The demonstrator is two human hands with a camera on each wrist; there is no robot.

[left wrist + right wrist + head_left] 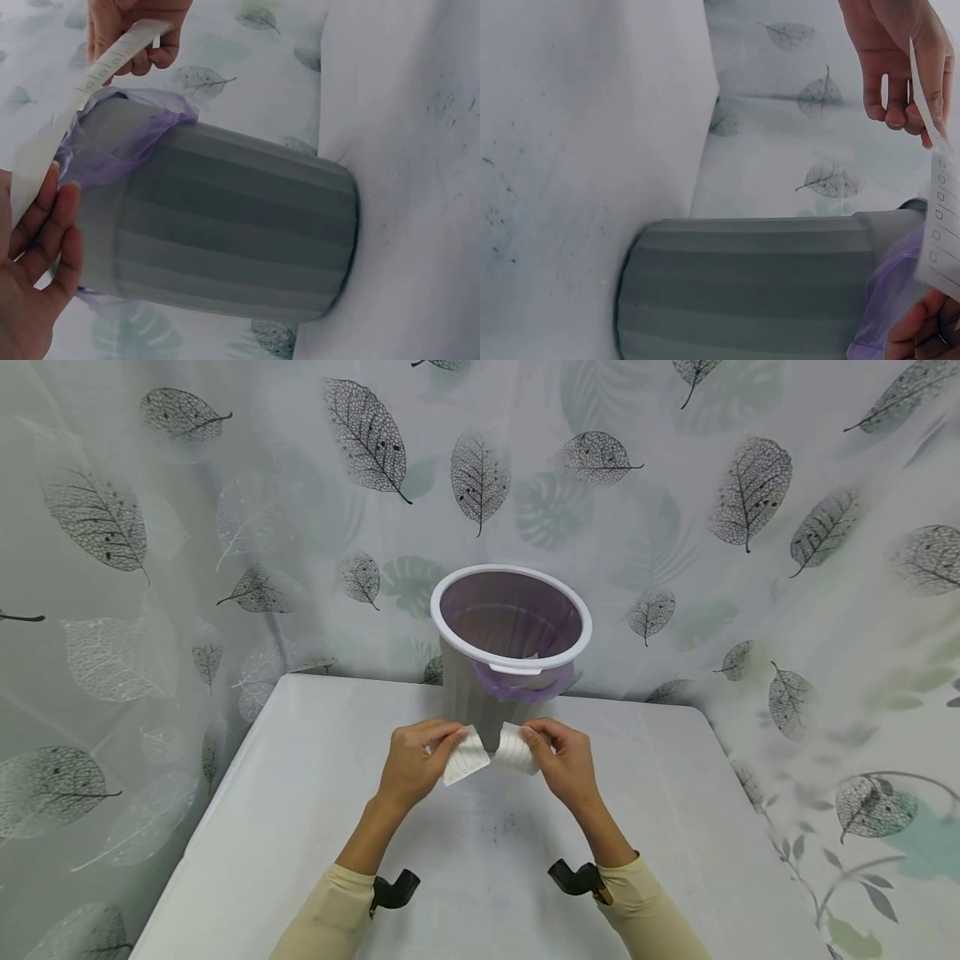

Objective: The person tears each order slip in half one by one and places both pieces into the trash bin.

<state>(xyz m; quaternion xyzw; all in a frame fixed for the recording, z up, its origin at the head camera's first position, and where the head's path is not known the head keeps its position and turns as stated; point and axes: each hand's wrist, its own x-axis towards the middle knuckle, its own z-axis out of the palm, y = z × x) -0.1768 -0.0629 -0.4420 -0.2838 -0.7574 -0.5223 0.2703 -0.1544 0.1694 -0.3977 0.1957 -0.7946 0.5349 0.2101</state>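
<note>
A small lined paper sheet [467,758] with a row of printed marks along one edge is stretched between both hands. In the head view it spreads into two flaps, which come together at the lower middle, in front of the bin. My left hand [418,758] pinches the left flap between thumb and fingers. The right flap [514,749] is pinched by my right hand [564,762]. Seen from the left wrist, the paper [112,64] runs as a bent strip from one hand to the other. The right wrist view shows my left hand [900,56] at the top and my right hand [930,330] at the lower right.
A grey bin [465,693] with a white rim [510,568] and a purple liner [525,681] stands just beyond the hands. It sits on a white table [300,827]. Leaf-patterned curtains [300,527] surround the table's back and sides. Each wrist wears a black camera mount [396,889].
</note>
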